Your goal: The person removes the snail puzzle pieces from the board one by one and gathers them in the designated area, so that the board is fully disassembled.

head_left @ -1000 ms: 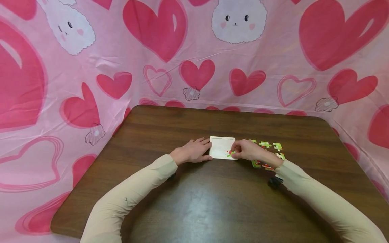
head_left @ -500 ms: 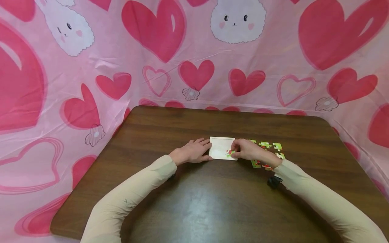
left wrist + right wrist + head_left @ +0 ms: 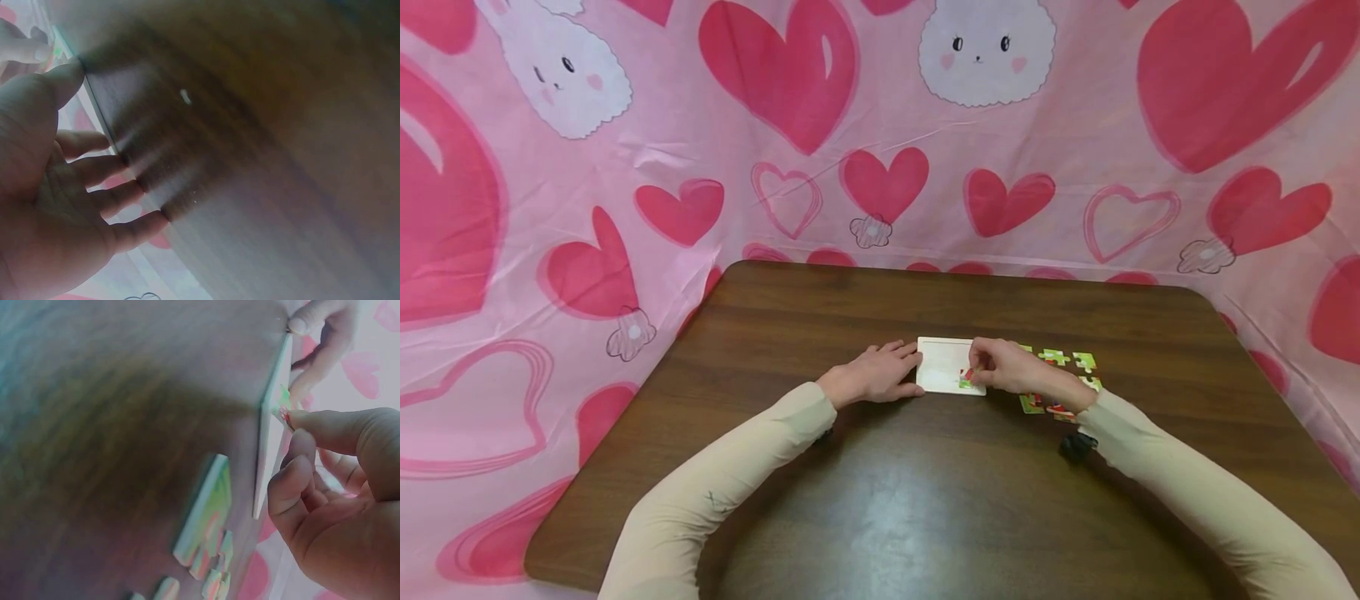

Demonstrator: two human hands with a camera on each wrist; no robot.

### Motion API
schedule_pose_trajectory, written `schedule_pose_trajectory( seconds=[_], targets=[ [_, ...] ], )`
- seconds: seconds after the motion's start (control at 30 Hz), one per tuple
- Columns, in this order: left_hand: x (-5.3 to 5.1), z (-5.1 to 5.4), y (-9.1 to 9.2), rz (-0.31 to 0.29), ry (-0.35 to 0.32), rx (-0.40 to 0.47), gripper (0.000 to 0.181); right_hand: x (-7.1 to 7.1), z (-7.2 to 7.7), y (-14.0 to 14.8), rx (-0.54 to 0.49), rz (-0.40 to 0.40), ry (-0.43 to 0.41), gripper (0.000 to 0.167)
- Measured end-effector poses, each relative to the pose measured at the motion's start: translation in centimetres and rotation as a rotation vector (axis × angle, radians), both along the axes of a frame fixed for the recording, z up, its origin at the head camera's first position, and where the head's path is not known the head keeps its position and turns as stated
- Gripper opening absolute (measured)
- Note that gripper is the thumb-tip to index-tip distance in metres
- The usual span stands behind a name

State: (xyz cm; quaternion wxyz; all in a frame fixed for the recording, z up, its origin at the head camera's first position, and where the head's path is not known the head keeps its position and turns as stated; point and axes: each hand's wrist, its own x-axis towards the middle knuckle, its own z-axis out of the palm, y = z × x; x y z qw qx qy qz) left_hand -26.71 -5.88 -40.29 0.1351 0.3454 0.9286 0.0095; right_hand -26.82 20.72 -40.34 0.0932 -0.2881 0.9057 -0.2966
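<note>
A white rectangular puzzle tray (image 3: 942, 360) lies on the brown table. My left hand (image 3: 877, 373) rests flat at its left edge, fingers spread and the fingertips touching the rim; the left wrist view shows the thumb (image 3: 67, 81) on the near corner. Over the tray's right side, my right hand (image 3: 1007, 367) pinches a small red and green puzzle piece (image 3: 966, 379) between thumb and finger. In the right wrist view that piece (image 3: 285, 416) is mostly hidden behind the fingertips, low over the tray (image 3: 269, 444).
Several loose puzzle pieces (image 3: 1084, 362) in green, red and white lie to the right of the tray, partly hidden by the right hand and wrist. The wooden table (image 3: 880, 500) has a pink heart-patterned cloth (image 3: 925, 125) hanging behind it.
My right hand has shifted slightly up and left, and the piece at its fingertips has turned a little. My left hand and the tray have stayed in place.
</note>
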Motion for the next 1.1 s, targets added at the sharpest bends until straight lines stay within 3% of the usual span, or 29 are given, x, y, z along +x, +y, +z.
schedule_pose_trajectory(
  seconds=[0.2,0.4,0.73,1.1],
  targets=[
    [0.1,0.1,-0.1,-0.002,-0.009,0.004,0.068,0.5,0.7,0.4,-0.077,0.008,-0.099,0.017],
    [0.2,0.0,-0.2,-0.005,-0.010,0.013,0.068,1.2,1.6,1.7,-0.092,-0.035,-0.141,0.017],
    [0.1,-0.1,-0.1,-0.014,-0.010,0.002,0.069,2.1,2.5,4.5,-0.071,-0.065,-0.131,0.018],
    [0.1,0.2,-0.1,-0.018,-0.011,0.010,0.070,2.5,3.1,8.2,-0.118,-0.089,-0.160,0.016]
  ],
)
